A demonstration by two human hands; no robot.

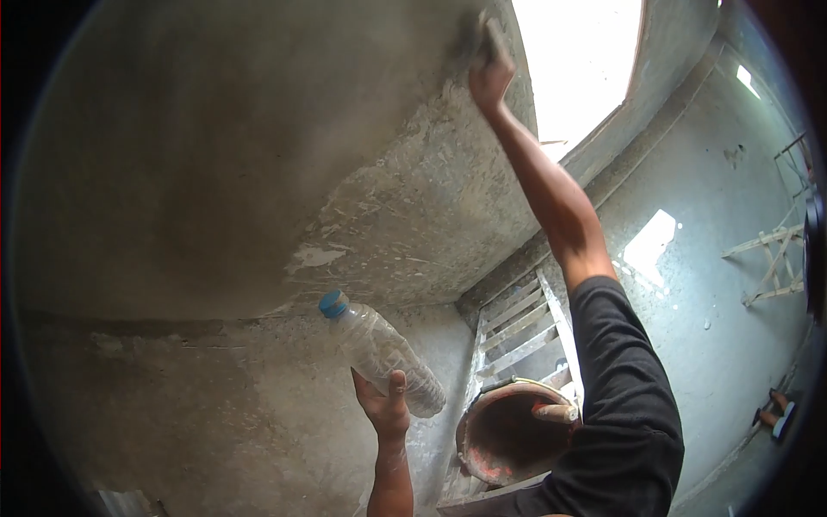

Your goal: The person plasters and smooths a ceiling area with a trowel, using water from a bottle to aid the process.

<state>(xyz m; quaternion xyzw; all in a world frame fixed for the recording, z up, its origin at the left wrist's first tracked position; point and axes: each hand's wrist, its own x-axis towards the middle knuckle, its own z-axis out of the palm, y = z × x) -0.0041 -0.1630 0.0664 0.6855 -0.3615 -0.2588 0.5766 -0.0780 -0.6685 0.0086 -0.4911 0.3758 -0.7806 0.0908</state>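
My left hand (pixel 385 405) is wrapped round a clear plastic bottle (pixel 375 345) with a blue cap, tilted so that the cap points up and left. Stretched far up, my right hand (pixel 492 79) grips a trowel (pixel 494 40) against the wall beside the bright opening; hand and tool are smeared by motion, and the blade hardly shows. The wall plaster (pixel 224 155) is smooth and dark to the left of the tool. Below and to the right of it the surface (pixel 405 198) is rough, with pale patches.
A bucket (pixel 469 431) with a wooden-handled tool (pixel 556 414) in it stands by a wooden ladder (pixel 517 332), near my right arm. At the far right is a wooden trestle (pixel 771 258). A person's feet (pixel 775 414) show at the lower right edge.
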